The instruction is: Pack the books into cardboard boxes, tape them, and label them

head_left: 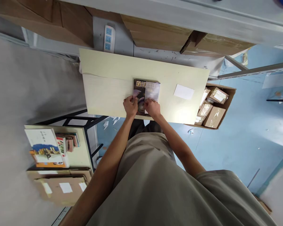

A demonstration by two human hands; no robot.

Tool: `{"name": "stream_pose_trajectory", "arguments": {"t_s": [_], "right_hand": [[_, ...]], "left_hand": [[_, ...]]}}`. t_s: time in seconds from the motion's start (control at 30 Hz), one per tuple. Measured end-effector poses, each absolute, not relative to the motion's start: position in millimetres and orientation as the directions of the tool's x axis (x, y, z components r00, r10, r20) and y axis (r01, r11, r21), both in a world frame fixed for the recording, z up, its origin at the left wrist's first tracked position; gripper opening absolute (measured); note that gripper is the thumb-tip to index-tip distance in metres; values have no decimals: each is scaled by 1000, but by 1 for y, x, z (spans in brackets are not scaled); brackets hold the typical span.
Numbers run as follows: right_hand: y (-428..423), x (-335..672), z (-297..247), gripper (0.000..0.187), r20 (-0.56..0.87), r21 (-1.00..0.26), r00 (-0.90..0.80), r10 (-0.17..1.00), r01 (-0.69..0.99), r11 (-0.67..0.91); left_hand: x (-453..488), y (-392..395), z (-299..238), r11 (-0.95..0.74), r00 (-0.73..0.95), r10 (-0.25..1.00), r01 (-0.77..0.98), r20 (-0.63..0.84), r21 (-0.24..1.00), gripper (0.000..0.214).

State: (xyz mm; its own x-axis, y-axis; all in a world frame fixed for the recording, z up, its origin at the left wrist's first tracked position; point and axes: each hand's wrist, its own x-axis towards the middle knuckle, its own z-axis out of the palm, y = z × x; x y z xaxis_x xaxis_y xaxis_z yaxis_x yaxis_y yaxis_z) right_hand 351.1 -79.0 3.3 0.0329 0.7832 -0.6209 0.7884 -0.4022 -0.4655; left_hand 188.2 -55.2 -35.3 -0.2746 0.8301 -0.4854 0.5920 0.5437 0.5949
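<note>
A book (pixel 139 107) with a dark picture cover and large pale-gold characters lies on the cream tabletop in front of me. Over its right half is a pale greyish sheet or flap (pixel 152 89); I cannot tell whether it belongs to the book. My left hand (pixel 131 106) grips the book's left edge, thumb toward the cover and fingers curled. My right hand (pixel 152 108) is closed on the lower part of the pale sheet, its fingertips partly hidden. A white slip of paper (pixel 183 91) lies on the table to the right.
The narrow table (pixel 103 91) has cardboard boxes (pixel 160 34) and a power strip (pixel 109 39) behind it. An open carton (pixel 223 114) of small parcels stands at the right. At lower left are stacked books (pixel 46 146) and flattened cardboard (pixel 61 188). Paper scraps litter the blue floor (pixel 240 125).
</note>
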Motion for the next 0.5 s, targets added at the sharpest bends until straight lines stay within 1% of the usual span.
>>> {"name": "stream_pose_trajectory", "arguments": {"t_s": [0.1,0.2,0.27,0.33,0.4,0.5], "right_hand": [[-76,343,3,23,-623,-468,15,782,794,-388],[-74,335,-2,25,-615,-483,-3,789,792,-373],[-73,331,-6,26,-600,-489,-17,800,799,-350],[-72,327,-9,28,-588,-488,-30,808,810,-325],[-72,324,-9,30,-589,-490,-55,806,818,-301],[-70,324,-6,30,-600,-500,-104,793,823,-270]], "left_hand": [[182,-55,-34,551,-261,822,589,-507,591,31],[179,-55,-30,566,-251,811,564,-529,601,39],[179,-57,-26,552,-254,825,552,-504,625,44],[182,-60,-23,520,-254,848,571,-466,635,43],[186,-62,-22,507,-267,855,607,-444,612,45],[191,-61,-22,543,-320,832,641,-453,543,56]]}}
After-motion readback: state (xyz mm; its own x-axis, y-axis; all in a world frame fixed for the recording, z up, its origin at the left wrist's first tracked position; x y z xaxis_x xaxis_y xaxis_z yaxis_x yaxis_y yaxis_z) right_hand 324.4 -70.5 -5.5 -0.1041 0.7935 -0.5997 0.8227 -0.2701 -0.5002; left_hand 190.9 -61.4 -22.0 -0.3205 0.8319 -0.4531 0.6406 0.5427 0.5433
